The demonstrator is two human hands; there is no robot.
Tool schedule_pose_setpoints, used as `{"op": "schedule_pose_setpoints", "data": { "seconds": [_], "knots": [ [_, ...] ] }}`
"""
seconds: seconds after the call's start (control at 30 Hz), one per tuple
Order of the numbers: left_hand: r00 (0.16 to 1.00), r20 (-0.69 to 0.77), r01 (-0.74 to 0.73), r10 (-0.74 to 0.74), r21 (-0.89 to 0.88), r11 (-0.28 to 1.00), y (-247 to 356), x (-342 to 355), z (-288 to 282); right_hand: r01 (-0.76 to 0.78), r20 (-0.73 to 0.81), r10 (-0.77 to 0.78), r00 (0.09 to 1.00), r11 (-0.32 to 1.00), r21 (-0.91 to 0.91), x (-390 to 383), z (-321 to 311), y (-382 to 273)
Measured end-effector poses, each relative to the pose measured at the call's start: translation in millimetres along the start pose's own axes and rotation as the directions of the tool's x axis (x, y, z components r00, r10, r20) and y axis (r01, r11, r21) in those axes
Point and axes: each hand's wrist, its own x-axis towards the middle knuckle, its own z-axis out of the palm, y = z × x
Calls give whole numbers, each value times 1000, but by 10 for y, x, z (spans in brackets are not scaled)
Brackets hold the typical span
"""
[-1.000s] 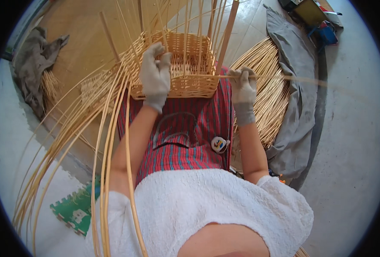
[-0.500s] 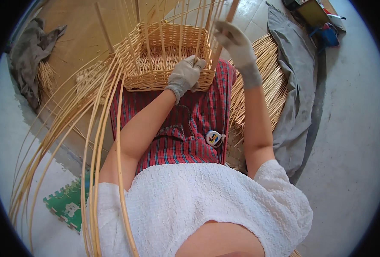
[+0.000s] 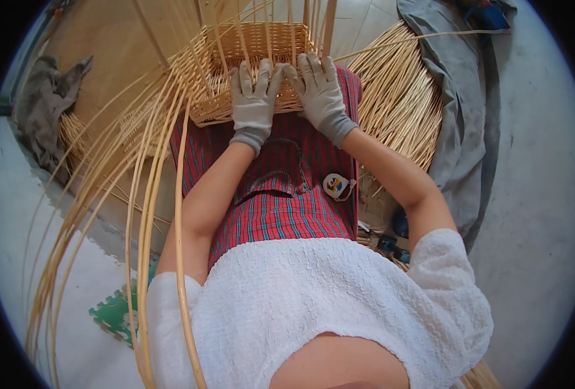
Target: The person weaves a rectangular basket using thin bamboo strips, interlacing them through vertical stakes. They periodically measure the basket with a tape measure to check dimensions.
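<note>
2 hands (left hand (image 3: 253,110), right hand (image 3: 321,97)), fingers extended, touch the basket (image 3: 212,111), mouth upward, long axis crosswise.

Close fisheye view from the head, down toward the basket (image 3: 215,110)

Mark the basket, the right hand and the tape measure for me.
Basket (image 3: 213,110): head view, near wall.
Right hand (image 3: 321,98): head view, back of the hand.
Tape measure (image 3: 334,186): head view, middle of its case.
</note>
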Motion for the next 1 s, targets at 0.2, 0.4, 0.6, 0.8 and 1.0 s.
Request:
{"op": "schedule_pose_setpoints", "data": {
  "seconds": [0.2,0.4,0.6,0.8,1.0],
  "knots": [
    [987,135,122,-84,-307,944,52,95,-198,-37,-211,86,974,974,225,48,109,-67],
    [995,59,95,-78,-381,920,-14,10,-277,-19,-261,91,961,964,264,-17,66,-63],
    [823,333,480,-460,-840,252,-732,-844,-755,-42,-98,198,975,602,798,-337,-568,-318],
    [436,620,546,-652,-758,-356,-1407,-1411,-503,436,-366,-340,866,158,886,-203,-1125,-1332],
    [532,558,567,-637,-793,-221,-1527,-1517,-596,762,-691,-411,594,15,647,13,-1513,-1885]
  ]
}}
